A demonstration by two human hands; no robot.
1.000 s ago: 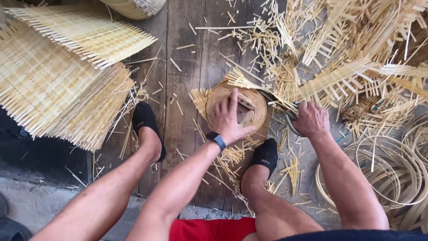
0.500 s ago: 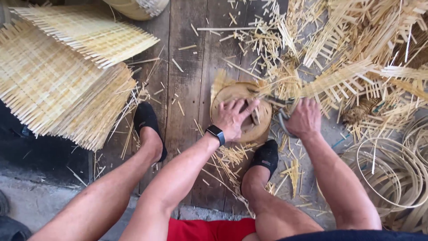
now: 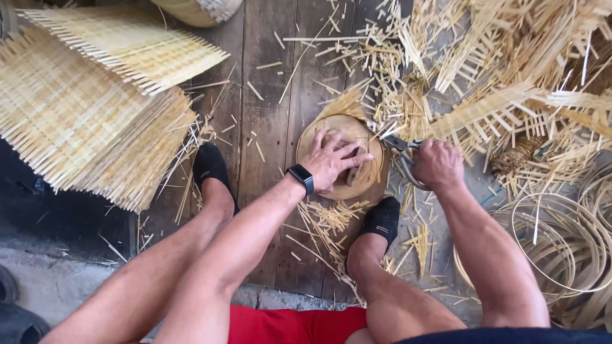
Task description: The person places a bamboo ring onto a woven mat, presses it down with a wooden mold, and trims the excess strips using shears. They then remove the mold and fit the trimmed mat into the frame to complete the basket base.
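The left hand (image 3: pixel 333 160) lies spread, palm down, on a small round woven bamboo disc (image 3: pixel 341 156) that sits on the plank floor (image 3: pixel 274 127) between the person's two black shoes. The fingers are fanned, pressing flat rather than curled around anything. The right hand (image 3: pixel 437 164) is closed around the handles of a pair of shears (image 3: pixel 403 153), whose blades point at the disc's right edge, touching or just short of it.

The disc looks light and thin, stiff enough to hold its round shape but springy, likely to skid or lift unless pinned. A flat palm on its middle seems the surest hold; the rim carries cut strip ends that probably prick and splinter, and a hard pinch there could crack the weave.

Around it lie bamboo offcuts (image 3: pixel 331 223), a heap of trimmed lattice scraps (image 3: pixel 510 95) to the right, coiled bamboo hoops (image 3: pixel 561 248) at lower right, and large woven mats (image 3: pixel 83 121) stacked at left.
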